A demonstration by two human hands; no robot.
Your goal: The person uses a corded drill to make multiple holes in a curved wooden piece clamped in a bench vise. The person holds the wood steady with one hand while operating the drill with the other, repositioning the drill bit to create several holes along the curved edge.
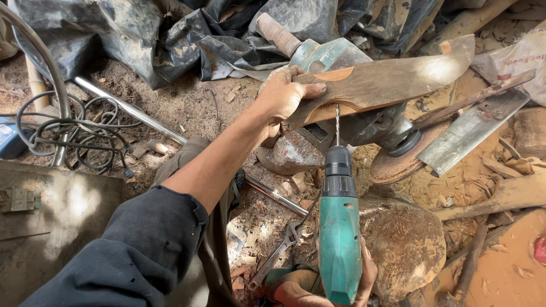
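Left hand point(282, 96) clamped on curved wooden workpiece point(387, 82) atop angle grinder point(341, 122), right hand point(341, 284) gripping green cordless drill point(339, 239), drill bit point(336, 125) touching wood's near edge, adjustable wrench point(278, 250) lying just beside.

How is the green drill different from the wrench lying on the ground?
The drill is chunky and green; the wrench is thin and bare grey metal. The drill is held up in the right hand, its bit touching the edge of the wooden piece that the left hand steadies; the wrench lies flat in the sawdust, touched by no hand. Both are tools and point roughly up the picture.
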